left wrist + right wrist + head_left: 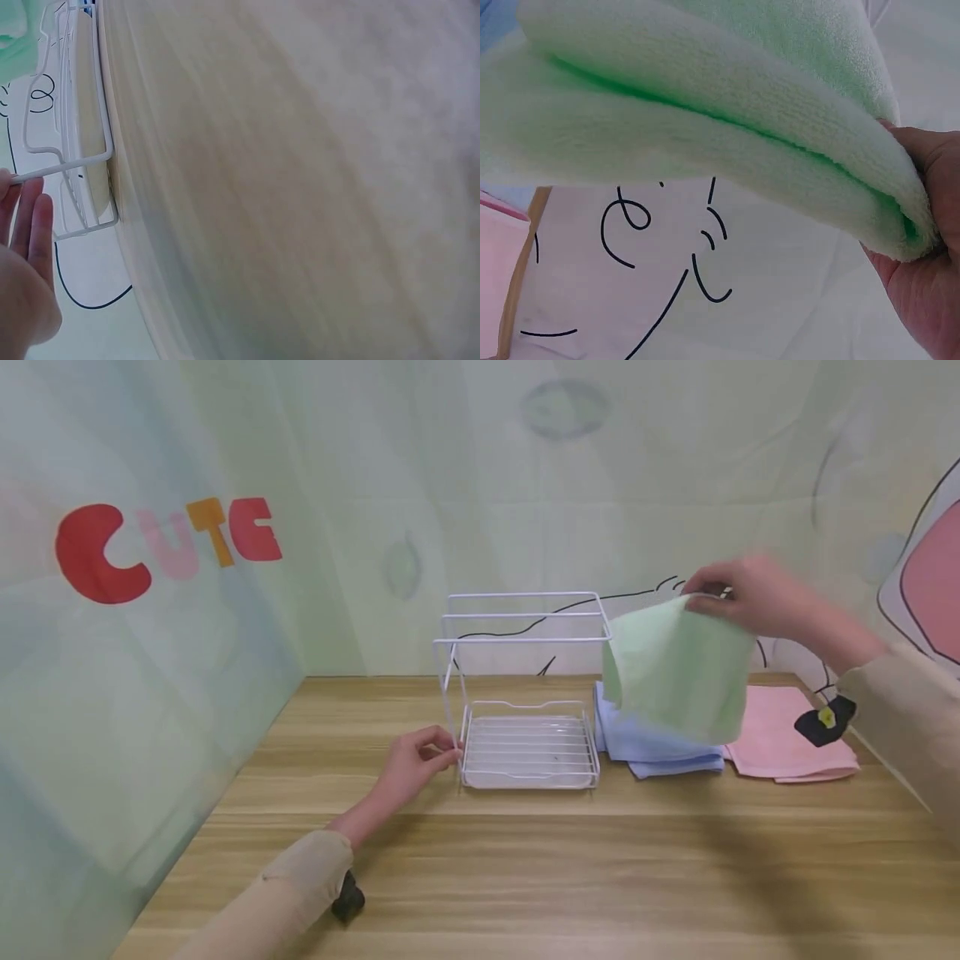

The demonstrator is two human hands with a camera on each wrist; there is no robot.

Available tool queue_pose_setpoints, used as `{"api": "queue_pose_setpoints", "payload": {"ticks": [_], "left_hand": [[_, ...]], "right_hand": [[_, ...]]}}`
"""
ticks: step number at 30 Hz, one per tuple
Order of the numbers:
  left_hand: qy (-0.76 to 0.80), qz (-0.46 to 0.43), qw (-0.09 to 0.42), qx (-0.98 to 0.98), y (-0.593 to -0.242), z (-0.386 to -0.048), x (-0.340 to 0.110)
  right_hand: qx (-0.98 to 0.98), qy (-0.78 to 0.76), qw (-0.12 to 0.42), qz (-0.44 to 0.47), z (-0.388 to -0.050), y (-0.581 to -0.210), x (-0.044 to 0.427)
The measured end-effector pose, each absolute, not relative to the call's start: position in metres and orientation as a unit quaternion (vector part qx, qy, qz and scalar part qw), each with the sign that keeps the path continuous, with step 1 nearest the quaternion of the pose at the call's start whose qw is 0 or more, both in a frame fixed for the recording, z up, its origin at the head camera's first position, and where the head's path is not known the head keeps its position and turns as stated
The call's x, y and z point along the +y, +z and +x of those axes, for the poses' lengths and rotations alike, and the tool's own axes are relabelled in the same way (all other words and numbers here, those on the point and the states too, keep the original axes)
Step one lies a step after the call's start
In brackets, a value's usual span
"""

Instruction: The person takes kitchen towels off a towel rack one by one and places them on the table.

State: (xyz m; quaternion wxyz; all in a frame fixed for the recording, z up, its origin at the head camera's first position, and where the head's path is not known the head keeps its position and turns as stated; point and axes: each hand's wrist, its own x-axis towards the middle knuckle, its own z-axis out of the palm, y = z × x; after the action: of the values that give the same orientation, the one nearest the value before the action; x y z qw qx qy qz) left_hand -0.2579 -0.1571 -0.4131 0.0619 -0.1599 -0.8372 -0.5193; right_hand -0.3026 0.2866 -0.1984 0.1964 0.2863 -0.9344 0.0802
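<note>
A white wire rack (525,641) with a top of several bars and a low basket base stands on the table. My left hand (418,760) pinches its left upright near the bottom; the left wrist view shows the fingers (41,232) at the white wire. In the air to the right of the rack, my right hand (750,593) grips a folded light green towel (682,668) by its upper edge, and the towel hangs down. The right wrist view shows the plush fold of the green towel (727,112) between thumb and fingers.
Behind and below the green towel lies a folded blue towel (667,760), right beside the rack. A folded pink towel (787,735) lies farther right. The wooden table (570,877) meets a printed cloth backdrop (360,527) at the back and left.
</note>
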Motion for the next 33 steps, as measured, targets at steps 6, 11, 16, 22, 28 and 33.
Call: {"api": "queue_pose_setpoints", "payload": {"ticks": [6,11,16,22,28,33], "left_hand": [[-0.518,-0.159,0.066,-0.838,-0.412,-0.258,-0.158],[-0.512,-0.164,0.065,-0.84,-0.412,-0.258,-0.158],[-0.516,-0.17,0.057,-0.837,-0.414,-0.257,-0.156],[-0.527,-0.174,0.06,-0.83,-0.416,-0.256,-0.155],[-0.523,-0.173,0.053,-0.833,-0.413,-0.253,-0.155],[-0.519,-0.174,0.057,-0.835,-0.41,-0.252,-0.157]], "right_hand": [[-0.929,0.107,0.158,0.316,-0.283,-0.213,0.284],[-0.935,0.119,0.134,0.305,-0.261,-0.222,0.281],[-0.937,0.122,0.103,0.312,-0.244,-0.231,0.278],[-0.928,0.16,0.075,0.327,-0.224,-0.239,0.271],[-0.915,0.193,0.058,0.351,-0.203,-0.245,0.267],[-0.909,0.224,0.04,0.349,-0.187,-0.242,0.265]]}}
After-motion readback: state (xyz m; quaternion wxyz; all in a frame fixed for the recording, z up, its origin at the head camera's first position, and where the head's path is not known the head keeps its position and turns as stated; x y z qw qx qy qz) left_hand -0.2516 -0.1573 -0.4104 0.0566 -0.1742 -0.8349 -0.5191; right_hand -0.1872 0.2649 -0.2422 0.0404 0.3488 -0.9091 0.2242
